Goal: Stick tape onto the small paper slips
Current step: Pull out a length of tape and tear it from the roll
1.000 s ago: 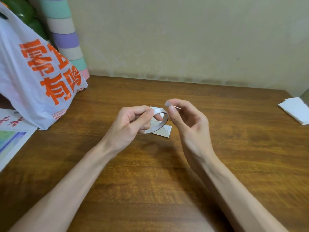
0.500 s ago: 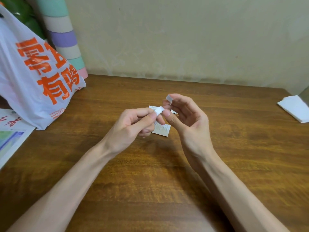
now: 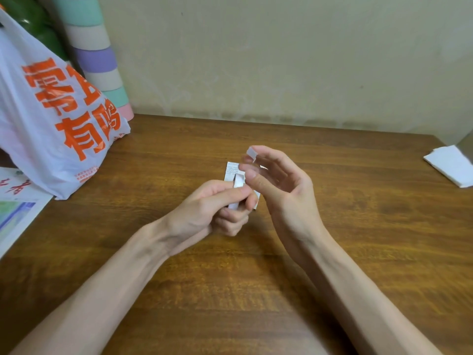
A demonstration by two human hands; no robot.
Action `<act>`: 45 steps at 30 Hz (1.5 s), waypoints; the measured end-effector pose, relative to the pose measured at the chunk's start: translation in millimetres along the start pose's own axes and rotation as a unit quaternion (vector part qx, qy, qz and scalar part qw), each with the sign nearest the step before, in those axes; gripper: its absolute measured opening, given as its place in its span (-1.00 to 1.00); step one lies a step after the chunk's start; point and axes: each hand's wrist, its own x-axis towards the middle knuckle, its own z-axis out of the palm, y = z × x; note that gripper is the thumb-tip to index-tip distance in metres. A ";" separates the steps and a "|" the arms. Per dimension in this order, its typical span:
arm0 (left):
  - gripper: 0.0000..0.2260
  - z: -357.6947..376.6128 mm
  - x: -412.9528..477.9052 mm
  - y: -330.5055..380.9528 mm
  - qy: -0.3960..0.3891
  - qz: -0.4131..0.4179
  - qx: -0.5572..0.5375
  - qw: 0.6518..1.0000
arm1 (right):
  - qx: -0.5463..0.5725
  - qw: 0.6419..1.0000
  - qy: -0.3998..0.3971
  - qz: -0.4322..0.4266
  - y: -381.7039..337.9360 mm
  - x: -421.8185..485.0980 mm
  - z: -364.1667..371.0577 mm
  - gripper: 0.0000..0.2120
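Note:
My left hand (image 3: 212, 208) grips a thin white tape roll (image 3: 238, 184), seen nearly edge-on above the table. The thumb and a finger of my right hand (image 3: 276, 183) pinch the roll's free end just above my left thumb. A small cut piece of tape (image 3: 251, 152) sticks to a raised fingertip of the right hand. A small printed paper slip (image 3: 231, 170) lies flat on the wooden table (image 3: 332, 226) directly behind and under both hands, partly hidden by them.
A white plastic bag with orange characters (image 3: 56, 119) stands at the left. A striped pastel cylinder (image 3: 97, 55) rises behind it. Printed paper (image 3: 15, 208) lies at the left edge and a folded white tissue (image 3: 450, 165) at the far right.
The tape roll has turned from an open ring to nearly edge-on. My right hand rose slightly, keeping the cut piece on its fingertip, and its thumb closed onto the roll's end.

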 end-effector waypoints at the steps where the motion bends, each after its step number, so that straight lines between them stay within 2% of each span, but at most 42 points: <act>1: -0.75 -0.2 1.2 -1.3 0.034 0.019 0.005 0.999 | 0.004 1.000 0.010 0.008 -0.4 1.1 -1.9 -0.71; 5: -0.83 -6.2 3.2 -2.1 0.214 0.110 0.099 0.966 | 0.023 0.999 0.027 0.034 -1.0 3.8 -8.5 -0.81; 10: -0.82 -3.2 4.0 1.2 0.294 0.154 0.129 0.934 | 0.005 0.998 0.026 0.049 -0.5 3.5 -9.3 -0.86; 21: -0.87 3.3 5.3 5.7 0.348 0.158 0.149 0.912 | -0.042 0.997 -0.006 0.068 2.6 2.2 -7.6 -0.84; 31: -0.85 -1.2 6.3 3.7 0.370 0.130 0.153 0.907 | -0.138 0.990 -0.019 -0.004 4.3 2.3 -4.6 -0.79; 36: -0.91 -6.6 8.1 0.0 0.396 0.121 0.201 0.888 | -0.214 0.977 -0.002 -0.010 2.9 1.6 -0.5 -0.74; 38: -0.91 -7.6 8.7 -1.6 0.409 0.120 0.209 0.880 | -0.258 0.966 -0.001 -0.010 3.9 1.1 1.6 -0.68; 41: -0.93 -7.8 7.4 -0.9 0.413 0.130 0.211 0.876 | -0.291 0.957 0.016 0.011 7.2 6.4 -2.1 -0.48; 45: -0.95 -4.4 7.9 -0.3 0.387 0.142 0.183 0.893 | -0.288 0.956 0.041 -0.031 5.2 10.0 -13.8 -0.67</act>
